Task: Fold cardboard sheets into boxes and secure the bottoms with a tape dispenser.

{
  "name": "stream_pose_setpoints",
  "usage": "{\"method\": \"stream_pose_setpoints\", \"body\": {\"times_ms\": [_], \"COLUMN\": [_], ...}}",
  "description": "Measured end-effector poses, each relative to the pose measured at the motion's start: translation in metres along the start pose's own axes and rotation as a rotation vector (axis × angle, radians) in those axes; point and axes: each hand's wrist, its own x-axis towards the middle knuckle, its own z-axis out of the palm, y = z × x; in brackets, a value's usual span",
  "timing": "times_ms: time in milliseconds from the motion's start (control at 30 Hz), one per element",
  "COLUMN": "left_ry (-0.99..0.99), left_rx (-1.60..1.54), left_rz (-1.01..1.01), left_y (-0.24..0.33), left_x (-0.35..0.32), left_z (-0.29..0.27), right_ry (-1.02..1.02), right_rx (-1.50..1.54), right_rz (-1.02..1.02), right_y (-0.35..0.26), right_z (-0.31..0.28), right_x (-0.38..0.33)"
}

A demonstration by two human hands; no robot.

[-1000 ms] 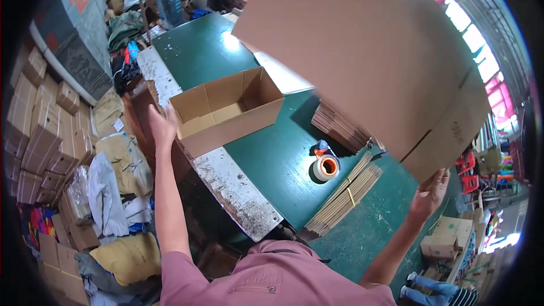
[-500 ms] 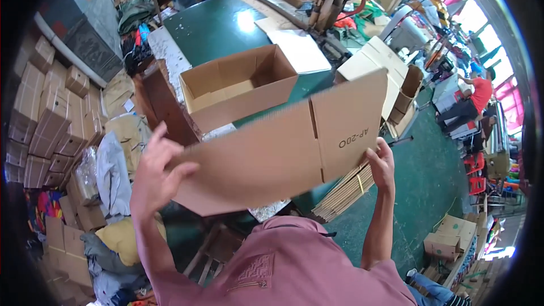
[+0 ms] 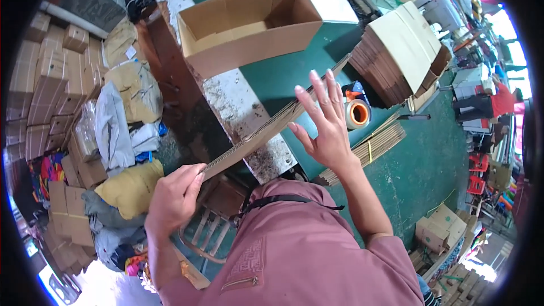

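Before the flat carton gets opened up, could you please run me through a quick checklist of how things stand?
1. Left hand has a grip on the flat carton at its near end: ok.
2. Right hand gripping it: not ok, palm open, fingers spread against it.
3. Carton folded flat, seen edge-on: ok.
4. Tape roll on the green table, close by: ok.
5. Open box stands apart from the carton: ok.
6. Carton undamaged: cannot tell.

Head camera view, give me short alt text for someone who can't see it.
A person's left hand grips one end of a flattened cardboard sheet seen edge-on, while the right hand presses open-palmed against it. Behind, an open box and a tape roll sit on a green table.
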Motion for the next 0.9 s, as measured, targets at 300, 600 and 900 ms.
{"method": "stream_pose_setpoints", "body": {"times_ms": [300,600,900], "left_ry": [-0.467,-0.305,-0.221], "left_rx": [-0.430,0.186,0.455], "left_rz": [-0.480,-0.025,-0.125], "left_y": [-0.064,-0.012,-0.010], "left_x": [0.008,0.014,0.058], "left_z": [-0.045,-0.019,0.027], "right_ry": [-0.038,0.112,-1.031], "right_rx": [0.022,0.311,-0.064], "right_rz": [-0.123,0.831,0.691], "right_y": [0.026,0.022,-0.051], "right_z": [-0.019,-0.042,-0.074], "right_x": [-0.031,-0.014,-0.033]}}
